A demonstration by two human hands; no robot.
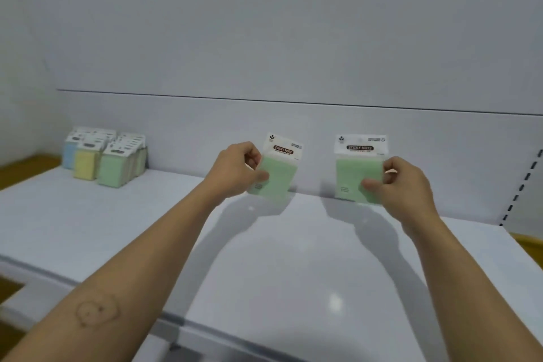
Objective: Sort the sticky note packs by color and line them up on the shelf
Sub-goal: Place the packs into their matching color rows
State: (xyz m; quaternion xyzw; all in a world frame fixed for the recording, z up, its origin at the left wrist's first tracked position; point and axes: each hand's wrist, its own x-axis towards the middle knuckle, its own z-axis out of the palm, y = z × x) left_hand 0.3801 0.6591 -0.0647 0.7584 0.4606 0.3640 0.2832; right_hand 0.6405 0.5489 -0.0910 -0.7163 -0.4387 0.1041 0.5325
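**Two green packs in hand, far side of shelf**

Head view: L hand (238,169) grips a green sticky note pack in clear wrap w/ white header card (279,176), thumb on the front, fingers curled behind its left edge. This left green pack is tilted, top leaning right, at the far middle of the white shelf (293,258), close to the grey back panel (264,123); blurred, can't tell if its bottom touches the shelf.

R hand (402,182) pinches a second pack of the same kind, the right green pack (357,176), at its right edge. It stands upright, to the right of the first, apart from it.

Far left on the shelf: blue packs (69,154), yellow packs (84,164) and a row of green packs (113,169), standing side by side by colour.
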